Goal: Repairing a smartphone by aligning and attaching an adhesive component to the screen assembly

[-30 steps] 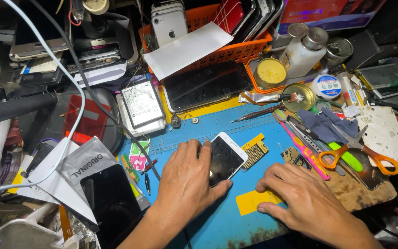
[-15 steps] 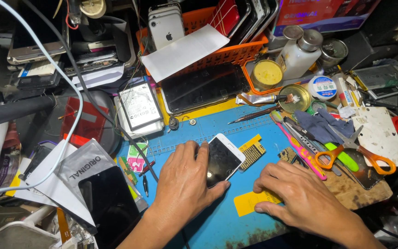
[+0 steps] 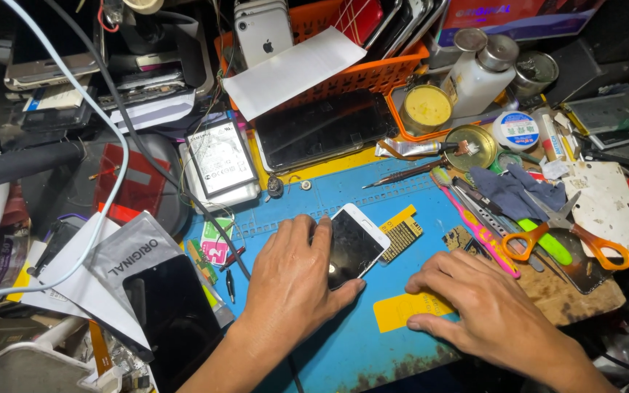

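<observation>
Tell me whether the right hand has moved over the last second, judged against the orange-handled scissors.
No. The right hand lies flat on the blue mat, just left of and below the orange-handled scissors, as before. Only the camera view shifted slightly.

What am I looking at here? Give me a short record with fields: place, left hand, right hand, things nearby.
Place: cluttered repair bench with a blue work mat
Left hand: rests flat on a white-framed phone, screen up
Right hand: palm down on the mat, touching a yellow card
Nearby: orange-handled scissors, pink toothbrush, orange basket of phones, white bottle
</observation>
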